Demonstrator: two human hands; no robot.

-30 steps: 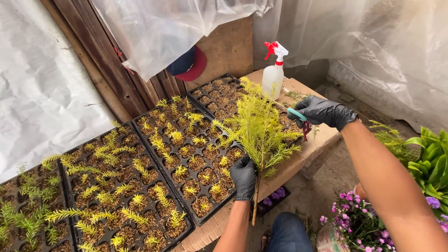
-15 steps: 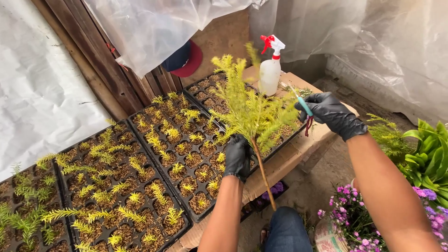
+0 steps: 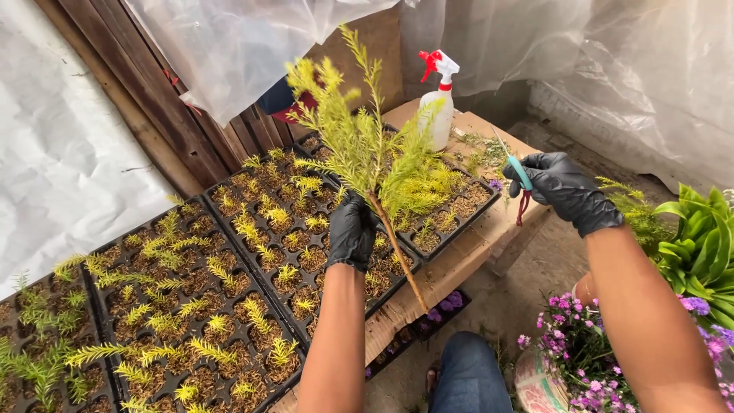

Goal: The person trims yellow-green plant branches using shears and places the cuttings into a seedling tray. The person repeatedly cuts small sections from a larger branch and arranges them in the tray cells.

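a: what have i got in the hands right now?

b: my left hand [image 3: 352, 232], in a black glove, is wrapped tight around the woody stem of a big yellow-green conifer branch [image 3: 367, 145], held upright over the trays. the bare end of the stem hangs down past the bench edge [image 3: 428, 287].

a: and the other side?

b: my right hand [image 3: 564, 187], also gloved, is curled around small snips with a teal handle [image 3: 518, 170]; a red loop dangles under the palm. i cannot tell how the blades stand. that hand is out to the right, apart from the branch.

a: how far along does it look?

b: the black cell trays [image 3: 229, 306] nearer the left are planted through, one little yellow-green cutting [image 3: 279, 216] per cell as far as i can see. the far tray [image 3: 459, 206] behind the branch shows several cells of bare brown mix, so i judge that one partly filled. the branch is full of side shoots, so plenty of material is left on it.

a: anything else about?

b: a white spray bottle with a red trigger [image 3: 440, 99] stands on the cardboard at the back. loose clippings [image 3: 478, 149] lie near it. clear plastic sheeting [image 3: 245, 46] hangs behind, and purple flowers [image 3: 581, 352] sit low on the right.
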